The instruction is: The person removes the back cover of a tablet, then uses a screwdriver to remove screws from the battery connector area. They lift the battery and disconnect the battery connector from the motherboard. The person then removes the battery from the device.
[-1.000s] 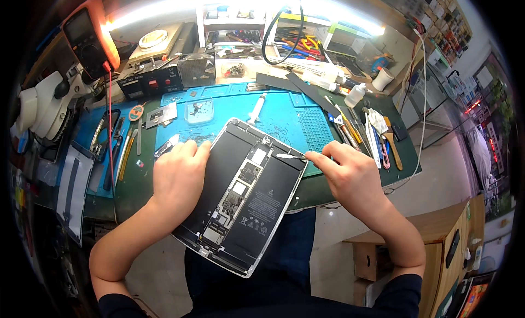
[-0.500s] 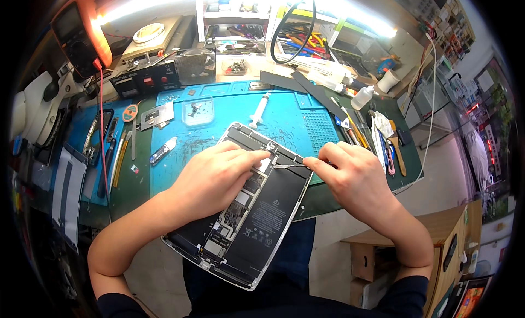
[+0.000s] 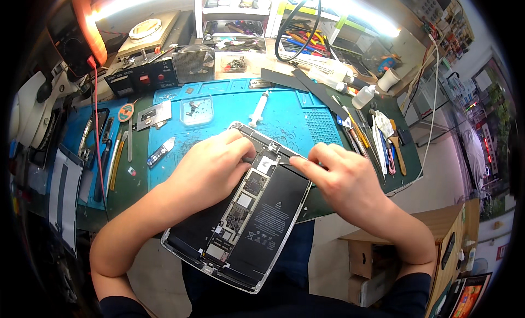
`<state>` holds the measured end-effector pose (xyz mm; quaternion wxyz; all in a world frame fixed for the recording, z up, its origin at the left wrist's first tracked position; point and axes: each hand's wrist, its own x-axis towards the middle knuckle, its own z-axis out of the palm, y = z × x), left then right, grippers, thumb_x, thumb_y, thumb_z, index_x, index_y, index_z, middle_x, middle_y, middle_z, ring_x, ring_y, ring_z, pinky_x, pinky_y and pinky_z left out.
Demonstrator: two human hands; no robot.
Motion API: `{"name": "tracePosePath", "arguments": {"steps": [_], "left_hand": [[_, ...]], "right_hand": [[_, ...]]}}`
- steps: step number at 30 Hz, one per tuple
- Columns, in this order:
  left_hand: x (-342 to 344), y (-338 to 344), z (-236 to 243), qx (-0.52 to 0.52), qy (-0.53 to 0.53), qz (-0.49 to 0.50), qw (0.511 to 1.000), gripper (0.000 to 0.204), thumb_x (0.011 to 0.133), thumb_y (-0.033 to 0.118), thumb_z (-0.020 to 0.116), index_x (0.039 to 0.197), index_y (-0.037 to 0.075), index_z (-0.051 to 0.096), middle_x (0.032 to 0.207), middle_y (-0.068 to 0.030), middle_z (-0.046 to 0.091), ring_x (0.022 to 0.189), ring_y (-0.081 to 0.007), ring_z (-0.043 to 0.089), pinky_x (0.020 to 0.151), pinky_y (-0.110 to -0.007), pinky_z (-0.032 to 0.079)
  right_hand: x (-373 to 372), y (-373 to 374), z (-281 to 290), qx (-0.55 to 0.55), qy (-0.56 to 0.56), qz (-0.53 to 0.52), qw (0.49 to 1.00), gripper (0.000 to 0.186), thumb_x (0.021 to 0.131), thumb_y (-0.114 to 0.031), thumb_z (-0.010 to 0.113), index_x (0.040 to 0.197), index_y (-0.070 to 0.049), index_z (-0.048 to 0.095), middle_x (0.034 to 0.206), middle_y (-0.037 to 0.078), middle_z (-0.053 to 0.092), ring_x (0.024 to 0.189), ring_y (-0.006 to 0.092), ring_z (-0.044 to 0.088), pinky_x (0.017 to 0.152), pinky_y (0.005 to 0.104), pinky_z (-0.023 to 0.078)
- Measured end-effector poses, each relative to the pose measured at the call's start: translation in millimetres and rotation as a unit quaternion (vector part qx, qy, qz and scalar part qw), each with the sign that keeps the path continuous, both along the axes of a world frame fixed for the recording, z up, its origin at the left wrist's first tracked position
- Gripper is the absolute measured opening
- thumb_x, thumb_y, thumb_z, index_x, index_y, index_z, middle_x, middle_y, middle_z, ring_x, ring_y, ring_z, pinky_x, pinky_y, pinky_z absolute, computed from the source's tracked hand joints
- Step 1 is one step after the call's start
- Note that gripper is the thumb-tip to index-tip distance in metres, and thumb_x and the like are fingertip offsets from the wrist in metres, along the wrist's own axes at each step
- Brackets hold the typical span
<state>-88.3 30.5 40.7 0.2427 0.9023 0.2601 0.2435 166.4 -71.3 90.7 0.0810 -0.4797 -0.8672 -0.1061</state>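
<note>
An opened tablet (image 3: 272, 208) lies tilted across the bench's near edge, its inside facing up. Black battery panels flank a narrow circuit board (image 3: 238, 214) that runs up its middle. My right hand (image 3: 344, 173) pinches a thin metal tool (image 3: 284, 163), whose tip reaches over the tablet's upper part beside the board; most of the tool is hidden by the fingers. Over the tablet's upper left side, my left hand (image 3: 210, 165) is closed with thumb and fingers bent together. What it holds, if anything, is hidden.
Beyond the tablet, a syringe (image 3: 259, 109) and a clear dish of small parts (image 3: 197, 111) lie on the blue mat (image 3: 180, 133). A utility knife (image 3: 161, 152) is at left. Brushes and slim tools (image 3: 358, 132) crowd the right, near a squeeze bottle (image 3: 363, 97).
My left hand has drawn back left from the board's top, baring more of it. My right hand and the metal tool have shifted slightly left over the tablet.
</note>
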Motion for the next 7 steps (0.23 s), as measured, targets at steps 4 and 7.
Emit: {"name": "tracePosePath", "arguments": {"steps": [4, 7], "left_hand": [[-2, 4, -2, -0.015, 0.002, 0.0, 1.0, 0.013, 0.091, 0.001, 0.073, 0.103, 0.0, 0.067, 0.1, -0.0125, 0.067, 0.085, -0.0257, 0.074, 0.078, -0.037, 0.059], [-3, 5, -2, -0.031, 0.001, 0.0, 1.0, 0.013, 0.091, 0.002, 0.073, 0.103, 0.0, 0.067, 0.101, -0.0125, 0.068, 0.086, -0.0256, 0.074, 0.079, -0.037, 0.06]], "right_hand": [[-5, -12, -14, -0.027, 0.029, -0.014, 0.999, 0.041, 0.083, -0.006, 0.067, 0.123, -0.006, 0.072, 0.094, 0.005, 0.059, 0.082, 0.0196, 0.065, 0.066, 0.0307, 0.056], [-11, -19, -27, -0.056, 0.097, -0.054, 0.992, 0.043, 0.084, 0.005, 0.068, 0.125, -0.006, 0.074, 0.097, 0.008, 0.064, 0.084, 0.0237, 0.069, 0.07, 0.0336, 0.058]]}}
